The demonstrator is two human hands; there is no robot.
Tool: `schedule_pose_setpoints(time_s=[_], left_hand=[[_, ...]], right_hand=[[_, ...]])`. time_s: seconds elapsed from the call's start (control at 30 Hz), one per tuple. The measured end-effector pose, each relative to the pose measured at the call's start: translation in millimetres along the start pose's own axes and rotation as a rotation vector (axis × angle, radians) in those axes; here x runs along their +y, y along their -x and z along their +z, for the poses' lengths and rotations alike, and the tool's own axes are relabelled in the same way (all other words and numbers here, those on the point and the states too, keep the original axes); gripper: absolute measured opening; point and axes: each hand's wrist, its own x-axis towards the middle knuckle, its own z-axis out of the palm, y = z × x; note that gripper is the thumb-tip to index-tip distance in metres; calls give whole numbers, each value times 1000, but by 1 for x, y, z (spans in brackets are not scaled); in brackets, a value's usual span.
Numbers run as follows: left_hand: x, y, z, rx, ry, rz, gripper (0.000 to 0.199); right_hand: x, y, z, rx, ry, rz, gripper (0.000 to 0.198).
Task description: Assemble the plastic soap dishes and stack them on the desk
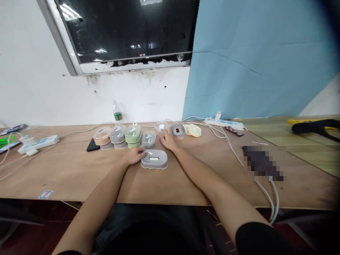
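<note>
A grey soap box base [154, 162], oval with a slot in its middle, lies on the table in front of me. My left hand [135, 156] grips its left end, fingers curled over the rim. Farther back, my right hand [168, 140] reaches to a clear plastic lid [160, 126], its fingers closed at the lid's near edge. Just right of that hand is another grey box [177, 130] with a dark red spot showing in it. A small lidded grey box [148, 140] stands behind the base.
Stacked lidded boxes in peach [103, 136], grey [118, 136] and green [133, 136] stand at the left. Cream lids [193, 130] lie at the right. Power strips [224, 123] with white cables, a black phone [92, 145] and a bottle [117, 111] are around them.
</note>
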Motion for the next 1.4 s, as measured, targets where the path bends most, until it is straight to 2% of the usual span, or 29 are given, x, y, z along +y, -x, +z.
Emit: schedule_pose_setpoints(time_s=[0.1, 0.23, 0.37, 0.47, 0.63, 0.73, 0.83, 0.93, 1.03, 1.1, 1.17, 1.27, 1.4], left_hand=[[0, 1, 0, 8, 14, -3, 42], [0, 4, 0, 29, 17, -6, 43], [-1, 3, 1, 25, 19, -4, 46], [-2, 2, 1, 20, 12, -4, 47], [-1, 4, 0, 43, 27, 21, 49], [0, 6, -3, 82, 20, 34, 51], [1, 6, -5, 146, -3, 31, 48], [3, 5, -5, 277, -6, 19, 45], [7, 7, -5, 417, 5, 36, 57], [10, 9, -6, 458, 0, 79, 65], [13, 11, -7, 479, -18, 120, 66], [17, 12, -9, 476, -68, 125, 56], [24, 15, -10, 385, -155, 108, 45]], right_hand=[[8, -20, 11, -61, 115, 134, 55], [12, -27, 17, -81, 209, 194, 43], [13, -19, 15, 30, 184, 212, 21], [14, -15, 10, 129, 95, 225, 17], [8, -12, -1, 320, -85, 171, 29], [-3, 1, -6, 352, -148, 137, 33], [-17, 25, -14, 320, -182, 74, 33], [-28, 52, -25, 254, -190, -63, 33], [-34, 72, -33, 133, -157, -221, 36], [-36, 78, -35, 84, -139, -271, 38], [-37, 77, -34, 92, -145, -278, 40], [-34, 69, -34, 169, -179, -248, 43], [-30, 61, -39, 217, -173, -215, 45]])
